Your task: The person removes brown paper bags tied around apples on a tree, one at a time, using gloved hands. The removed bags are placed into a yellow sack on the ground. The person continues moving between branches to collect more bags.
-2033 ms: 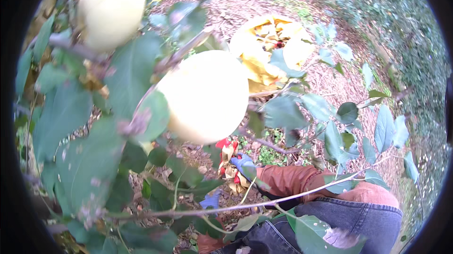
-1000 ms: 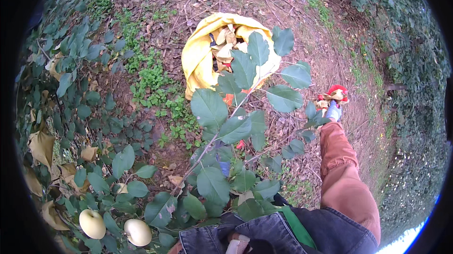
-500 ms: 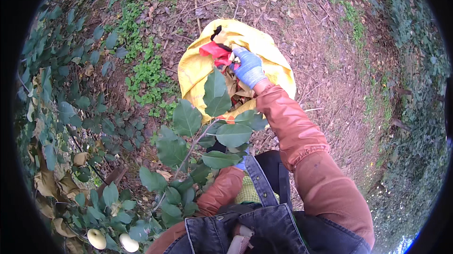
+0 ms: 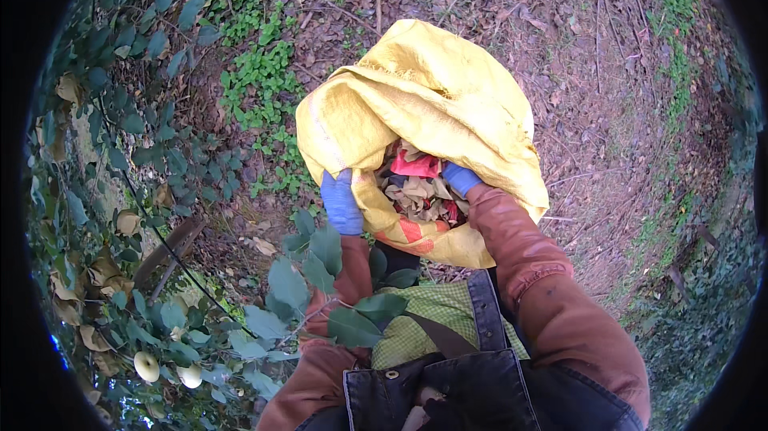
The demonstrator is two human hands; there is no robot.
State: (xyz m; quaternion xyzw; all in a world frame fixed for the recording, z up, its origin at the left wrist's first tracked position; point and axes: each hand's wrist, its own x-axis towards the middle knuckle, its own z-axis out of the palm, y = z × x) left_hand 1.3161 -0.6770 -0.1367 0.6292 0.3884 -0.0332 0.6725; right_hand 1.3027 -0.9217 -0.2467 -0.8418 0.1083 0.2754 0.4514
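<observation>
A yellow woven sack (image 4: 456, 123) sits on the ground in front of the person, its mouth facing up toward the body and its far side folded over in a broad flap. In the opening lies a heap of crumpled tan and red paper scraps (image 4: 424, 192), with one bright red piece (image 4: 416, 164) near the top, close under the fold. Orange-red marks show on the near wall of the sack.

The left hand (image 4: 341, 203), in a blue glove, is at the sack's left side, its fingers pointing away from the body against the yellow cloth, well to the left of the scraps. Whether those fingers are clamped on the rim, I cannot tell. The right hand (image 4: 462, 180), also gloved in blue, reaches into the right side of the mouth, just beside the red piece. Its fingertips are hidden by the sack and the scraps, so I cannot tell whether they are together or apart.

Reddish-brown sleeves (image 4: 524, 243) run back from both wrists to a dark denim garment (image 4: 448, 391) and a green checked cloth (image 4: 416, 319). A leafy branch (image 4: 356, 327) crosses the left forearm. Two pale apples (image 4: 146, 366) hang at lower left among leaves. Low green plants (image 4: 260, 79) grow left of the sack, and dry leaves and twigs litter the brown ground (image 4: 496, 19).
</observation>
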